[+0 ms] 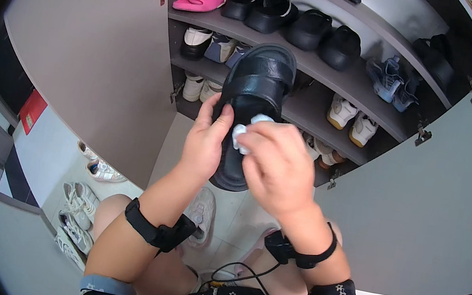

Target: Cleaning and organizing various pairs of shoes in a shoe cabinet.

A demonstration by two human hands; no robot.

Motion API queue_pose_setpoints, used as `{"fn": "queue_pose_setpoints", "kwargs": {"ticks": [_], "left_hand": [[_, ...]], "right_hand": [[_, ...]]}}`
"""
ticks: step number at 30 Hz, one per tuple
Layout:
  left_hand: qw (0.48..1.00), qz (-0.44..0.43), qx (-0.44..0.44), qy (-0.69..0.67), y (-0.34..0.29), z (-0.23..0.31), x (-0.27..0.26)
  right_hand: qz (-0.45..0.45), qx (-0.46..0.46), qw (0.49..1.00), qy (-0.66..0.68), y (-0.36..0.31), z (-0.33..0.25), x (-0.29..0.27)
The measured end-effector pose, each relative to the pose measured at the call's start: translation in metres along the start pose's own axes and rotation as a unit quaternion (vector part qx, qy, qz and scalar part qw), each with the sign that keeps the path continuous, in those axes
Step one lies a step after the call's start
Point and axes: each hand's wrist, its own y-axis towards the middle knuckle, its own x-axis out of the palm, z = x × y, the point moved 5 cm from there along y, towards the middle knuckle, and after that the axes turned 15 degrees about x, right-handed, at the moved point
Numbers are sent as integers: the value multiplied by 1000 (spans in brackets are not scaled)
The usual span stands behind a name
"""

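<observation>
A black sandal (258,90) with two wide straps is held up in front of me, its toe pointing away. My left hand (207,137) grips it by the left edge, thumb on the footbed and fingers underneath. In my right hand (279,162) is a crumpled white tissue or cloth (240,138), pinched between the fingers and pressed against the sandal's footbed just below the straps. The right fingers are slightly blurred. The sandal's heel end hangs below both hands.
An open shoe cabinet (316,92) stands ahead, its shelves holding black clogs (310,28), a pink slipper (199,2) and white sneakers (342,111). Its left door (99,44) and right door (426,210) swing out on both sides. More white shoes (80,204) lie on the floor at left.
</observation>
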Motion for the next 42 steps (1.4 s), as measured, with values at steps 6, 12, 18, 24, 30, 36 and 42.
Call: {"fn": "queue_pose_setpoints", "kwargs": {"ticks": [6,12,18,24,30,36,42], "left_hand": [[985,-5,85,152,4,-13,-10],[996,72,-20,-55,16,-6,-26],[994,96,-6,-54,24,17,-30],[993,102,-33,-44,20,11,-26],[994,29,-54,-94,21,3,-18],[964,0,-127,-234,14,7,-4],[963,-27,-109,-246,13,10,3]], "right_hand": [[-25,70,991,-113,-1,6,28],[-113,-12,993,31,-12,-19,27],[-249,-29,962,108,-25,-24,20],[-59,86,971,216,3,11,-17],[-90,3,995,35,-3,-1,9],[-134,-19,990,35,-5,-14,3],[-115,-31,993,11,-5,-18,3]]}}
